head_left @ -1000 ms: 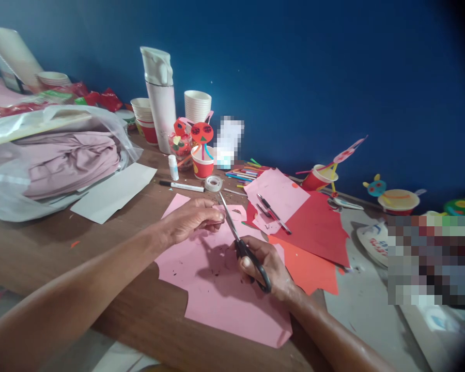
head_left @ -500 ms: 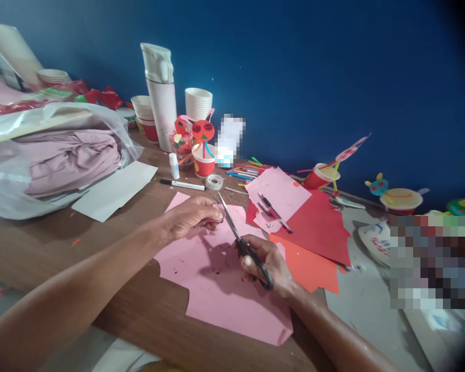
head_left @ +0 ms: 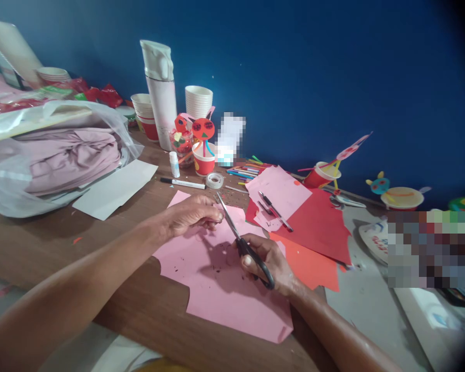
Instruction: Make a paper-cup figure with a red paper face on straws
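Note:
My left hand (head_left: 189,216) hovers over a pink paper sheet (head_left: 220,294), its fingertips pinching a pink paper edge near the scissor tips. My right hand (head_left: 265,263) grips black-handled scissors (head_left: 251,257), whose steel blades point up and left toward my left fingertips. The blades look nearly closed. The scissor tips touch or nearly touch the paper held by my left hand. Dark paper specks lie on the large sheet under my hands.
Beyond the hands lie a tape roll (head_left: 215,181), a marker (head_left: 182,183), and a glue stick (head_left: 174,164). Pens rest on a light pink sheet (head_left: 279,199), over red paper (head_left: 318,227) and orange paper (head_left: 306,263). A plastic bag holding mauve cloth (head_left: 62,160) fills the left.
My hands and the scissors hold nearly the same pose. The whole view has drifted slightly, so the objects along the wall sit a little higher in the picture.

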